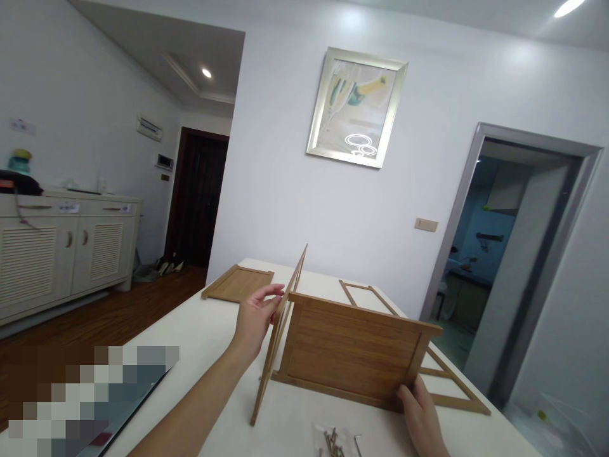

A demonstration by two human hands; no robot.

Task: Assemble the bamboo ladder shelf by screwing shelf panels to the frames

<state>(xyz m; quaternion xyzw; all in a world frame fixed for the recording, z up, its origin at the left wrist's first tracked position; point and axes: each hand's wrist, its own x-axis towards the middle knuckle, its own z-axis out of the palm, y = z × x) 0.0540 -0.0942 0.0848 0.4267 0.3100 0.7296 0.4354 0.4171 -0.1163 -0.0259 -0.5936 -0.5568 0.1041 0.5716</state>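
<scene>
My left hand [261, 317] grips a thin upright wooden frame [271, 358] near its middle, fingers on its left face. This frame stands tilted against the left end of a brown wooden panel [352, 349] with raised rails along its edges. At the lower right corner of that panel is my right hand [421, 412], its thumb in front and its other fingers mostly hidden behind. Whether the frame and panel are fastened together I cannot tell. On the white table in front lie several screws [334, 442] on a clear plastic bag, and an Allen key [358, 444] beside them.
A second wooden panel [240, 284] lies flat at the table's far left. An open wooden frame [451, 381] lies behind the panel on the right. The white table [200, 355] reaches towards the wall. A dark flat device [137, 406] sits at the left edge, partly pixelated.
</scene>
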